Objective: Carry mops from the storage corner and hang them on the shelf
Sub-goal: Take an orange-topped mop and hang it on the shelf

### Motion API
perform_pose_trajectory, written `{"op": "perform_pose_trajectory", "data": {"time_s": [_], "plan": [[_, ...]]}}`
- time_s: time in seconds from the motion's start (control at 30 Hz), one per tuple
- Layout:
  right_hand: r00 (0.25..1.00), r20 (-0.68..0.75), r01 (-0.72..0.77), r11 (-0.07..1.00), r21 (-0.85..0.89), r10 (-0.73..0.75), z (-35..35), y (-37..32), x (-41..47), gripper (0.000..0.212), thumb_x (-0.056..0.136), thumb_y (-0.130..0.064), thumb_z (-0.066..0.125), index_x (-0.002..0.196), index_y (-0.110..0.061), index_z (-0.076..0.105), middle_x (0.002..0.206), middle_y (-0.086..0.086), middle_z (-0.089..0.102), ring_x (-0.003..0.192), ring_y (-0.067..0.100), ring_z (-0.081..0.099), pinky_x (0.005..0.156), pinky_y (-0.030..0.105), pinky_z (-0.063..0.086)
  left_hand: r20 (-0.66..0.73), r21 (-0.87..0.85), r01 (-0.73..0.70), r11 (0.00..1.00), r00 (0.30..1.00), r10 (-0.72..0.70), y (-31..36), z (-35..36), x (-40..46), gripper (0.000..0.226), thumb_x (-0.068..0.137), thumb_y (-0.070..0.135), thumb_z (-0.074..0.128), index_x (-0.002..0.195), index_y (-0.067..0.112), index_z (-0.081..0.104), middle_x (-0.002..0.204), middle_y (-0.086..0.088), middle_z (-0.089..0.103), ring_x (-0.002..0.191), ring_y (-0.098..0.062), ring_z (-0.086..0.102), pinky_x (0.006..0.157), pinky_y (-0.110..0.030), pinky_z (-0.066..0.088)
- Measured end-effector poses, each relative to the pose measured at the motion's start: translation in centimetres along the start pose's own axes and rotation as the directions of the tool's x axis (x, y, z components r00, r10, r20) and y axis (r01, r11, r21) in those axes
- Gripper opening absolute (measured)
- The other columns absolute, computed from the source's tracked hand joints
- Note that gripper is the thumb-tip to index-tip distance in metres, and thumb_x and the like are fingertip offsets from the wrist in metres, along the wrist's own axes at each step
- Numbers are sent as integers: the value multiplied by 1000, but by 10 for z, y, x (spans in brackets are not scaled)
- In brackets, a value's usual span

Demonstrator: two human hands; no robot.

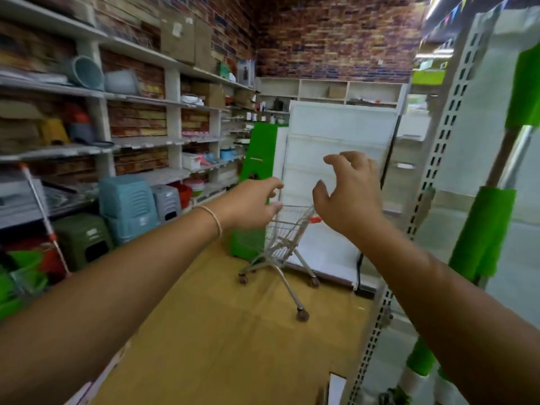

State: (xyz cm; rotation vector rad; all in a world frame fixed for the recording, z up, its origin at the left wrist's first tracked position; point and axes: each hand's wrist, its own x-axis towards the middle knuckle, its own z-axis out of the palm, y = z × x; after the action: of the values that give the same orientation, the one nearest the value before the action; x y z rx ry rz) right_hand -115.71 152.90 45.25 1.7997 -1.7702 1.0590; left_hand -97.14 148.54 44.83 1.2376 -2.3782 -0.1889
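Centrally, both bare forearms reach forward over a yellowish floor (222, 331). Left hand (251, 204): fingers loosely curled and spread, gripping nothing; a thin bracelet (214, 219) circles the wrist. Right hand (347, 194): thumb and fingers splayed apart, likewise empty, set just to the 3 o'clock side of the left hand without touching it.

At 12 o'clock beyond the hands stands a small wire shopping cart (282, 247) with a red handle end; behind it lean white panels (336, 147) and a green board (258, 159), under a brick-patterned wall (336, 39).

From 9 to 11 o'clock runs a white wall shelf (140, 141) carrying boxes, basins and containers; stacked plastic stools, blue (127, 206), grey (166, 201) and dark green (83, 239), sit on the floor below it. A white pole with orange fittings (43, 211) leans at 9 o'clock.

At 3 o'clock a perforated shelf upright (438, 159) rises, and beside it hang mops (483, 229) with green wrapped heads and metal handles, well apart from both hands. Motion blur softens fine detail.
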Motion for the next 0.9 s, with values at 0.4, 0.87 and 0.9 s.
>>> {"op": "perform_pose_trajectory", "data": {"time_s": [0.4,0.87,0.9], "plan": [[946,323,-14,988,154,-37,183,-152,46,54,95,-33,55,145,-17,43,138,15,53,126,34,46,101,43,42,153,172,285,943,938,-311,-258,-59,-46,61,98,42,50,150,20,28,151,-6,41,130,-23,47,97,-30,39],[886,458,-28,980,196,-67,334,-226,91,59,94,-41,52,146,-15,42,137,14,56,124,35,53,96,45,52,98,70,434,898,893,-440,-414,-65,-21,57,97,42,52,147,24,32,147,-6,44,127,-25,49,99,-35,43],[883,463,-25,980,199,-71,345,-227,97,59,95,-40,53,146,-14,42,138,14,54,126,35,51,98,43,50,93,70,438,896,892,-443,-420,-62,-14,57,97,41,52,147,23,33,147,-6,44,128,-25,49,100,-35,43]]}}
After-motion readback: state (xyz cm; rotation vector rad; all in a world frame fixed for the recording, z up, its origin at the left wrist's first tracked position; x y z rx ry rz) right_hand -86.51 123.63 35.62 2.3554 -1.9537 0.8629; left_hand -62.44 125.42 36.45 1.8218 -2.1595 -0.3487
